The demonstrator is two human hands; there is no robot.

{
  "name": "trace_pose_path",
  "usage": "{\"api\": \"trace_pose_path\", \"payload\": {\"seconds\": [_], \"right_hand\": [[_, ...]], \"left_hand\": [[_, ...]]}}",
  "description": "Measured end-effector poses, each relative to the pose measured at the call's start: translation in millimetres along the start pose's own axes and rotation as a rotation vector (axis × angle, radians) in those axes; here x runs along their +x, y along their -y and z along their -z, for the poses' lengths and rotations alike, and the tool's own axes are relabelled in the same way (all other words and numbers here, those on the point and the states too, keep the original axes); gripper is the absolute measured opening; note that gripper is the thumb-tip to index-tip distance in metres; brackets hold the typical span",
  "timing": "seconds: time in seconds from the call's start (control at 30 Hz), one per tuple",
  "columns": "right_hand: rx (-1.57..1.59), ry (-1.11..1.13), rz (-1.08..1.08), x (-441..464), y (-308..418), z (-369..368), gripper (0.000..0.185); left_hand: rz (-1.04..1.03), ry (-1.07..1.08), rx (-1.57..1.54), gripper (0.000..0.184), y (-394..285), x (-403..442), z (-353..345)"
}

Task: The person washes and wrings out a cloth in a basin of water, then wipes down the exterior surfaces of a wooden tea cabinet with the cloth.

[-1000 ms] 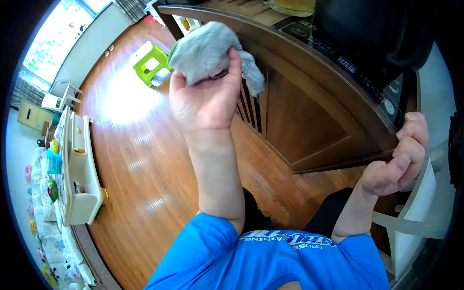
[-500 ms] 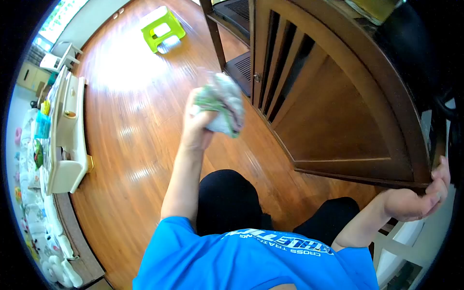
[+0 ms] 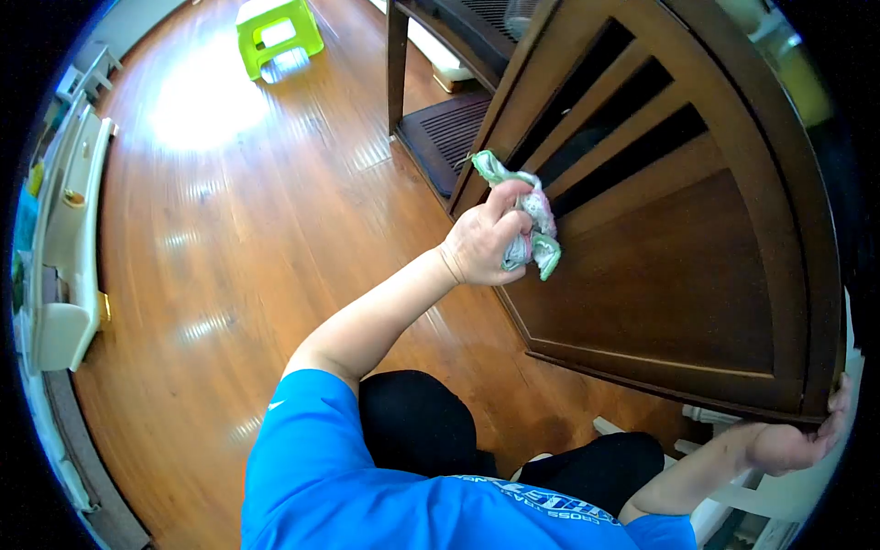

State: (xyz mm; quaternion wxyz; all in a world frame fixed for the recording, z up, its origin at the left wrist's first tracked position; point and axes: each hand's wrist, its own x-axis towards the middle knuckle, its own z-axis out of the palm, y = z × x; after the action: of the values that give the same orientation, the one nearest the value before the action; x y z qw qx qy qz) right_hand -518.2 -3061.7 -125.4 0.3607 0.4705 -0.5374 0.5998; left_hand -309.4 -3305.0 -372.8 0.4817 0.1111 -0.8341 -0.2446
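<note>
A crumpled white cloth with green and pink edging (image 3: 543, 218) is bunched in my left hand (image 3: 488, 236). The fingers are curled around it and it is against the slatted front of the dark brown wooden cabinet door (image 3: 660, 275). At the lower right corner of that wooden panel, my right hand (image 3: 796, 447) is closed around the edge, its fingertips reaching up along the side and partly hidden in the dark border of the view.
A green stool (image 3: 278, 38) stands on the shiny wooden floor (image 3: 220, 266) at the far left. Cream furniture (image 3: 69, 238) lines the left side. Dark open shelves (image 3: 443, 133) adjoin the panel. White slatted pieces (image 3: 761, 495) sit beneath my right arm.
My left hand has moved right with the cloth, from over the floor to the door's slats. My right hand still holds the corner. The view has shifted toward the cabinet.
</note>
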Motion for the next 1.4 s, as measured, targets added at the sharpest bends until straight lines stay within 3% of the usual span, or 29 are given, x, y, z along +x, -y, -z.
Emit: {"api": "trace_pose_path", "payload": {"seconds": [0.2,0.3,0.33,0.4,0.47,0.6,0.67,0.73,0.8,0.87,1.0,1.13,1.3,1.37,1.4], "right_hand": [[0.241,-0.042,-0.099,5.7,-6.5,1.6,0.035],[0.370,0.059,-0.014,10.8,-16.9,6.3,0.034],[0.370,0.065,-0.009,10.1,-13.3,2.1,0.034],[0.293,-0.029,-0.054,6.5,-2.8,-8.6,0.032],[0.266,-0.045,-0.028,2.8,2.5,-15.7,0.031],[0.337,-0.013,-0.011,8.2,-8.5,-8.4,0.029],[0.271,0.008,-0.012,8.4,-10.1,-1.4,0.032],[0.204,0.005,-0.013,10.9,-15.9,4.8,0.036],[0.121,-0.020,-0.021,13.0,-20.0,7.0,0.039],[0.121,-0.113,-0.072,17.6,-28.0,13.3,0.040],[-0.030,-0.133,-0.026,12.3,-30.8,18.9,0.042],[-0.159,-0.200,0.057,15.4,-33.9,24.6,0.041],[-0.038,-0.178,0.100,8.4,-36.1,25.7,0.042],[-0.204,-0.325,-0.138,-3.4,-1.6,-11.1,0.041],[-0.186,-0.328,-0.135,-2.7,-3.3,-13.9,0.040]], "left_hand": [[0.025,0.179,0.165,0.045,44.8,-60.5,-30.3],[0.159,0.426,0.174,0.045,59.9,-85.5,-38.6],[0.161,0.419,0.170,0.045,64.4,-94.2,-43.0],[0.287,0.586,0.234,0.047,73.6,-114.1,-54.0],[0.189,0.541,0.206,0.049,83.6,-127.6,-52.7],[0.322,0.657,0.180,0.044,78.9,-119.8,-50.8],[0.252,0.386,0.127,0.038,79.7,-126.4,-50.2],[0.316,0.375,0.123,0.035,68.0,-133.1,-38.5],[0.480,-0.035,0.165,0.041,61.5,-136.9,-31.3],[0.597,-0.197,0.062,0.041,57.3,-131.9,-28.1],[0.722,-0.285,-0.088,0.040,61.5,-113.0,-42.6],[0.667,-0.252,-0.029,0.038,73.5,-99.0,-64.6],[0.748,-0.294,-0.086,0.034,65.8,-74.9,-51.6],[0.730,-0.289,-0.155,0.034,66.0,-64.4,-46.1],[0.722,-0.294,-0.223,0.033,65.6,-63.0,-43.6]]}}
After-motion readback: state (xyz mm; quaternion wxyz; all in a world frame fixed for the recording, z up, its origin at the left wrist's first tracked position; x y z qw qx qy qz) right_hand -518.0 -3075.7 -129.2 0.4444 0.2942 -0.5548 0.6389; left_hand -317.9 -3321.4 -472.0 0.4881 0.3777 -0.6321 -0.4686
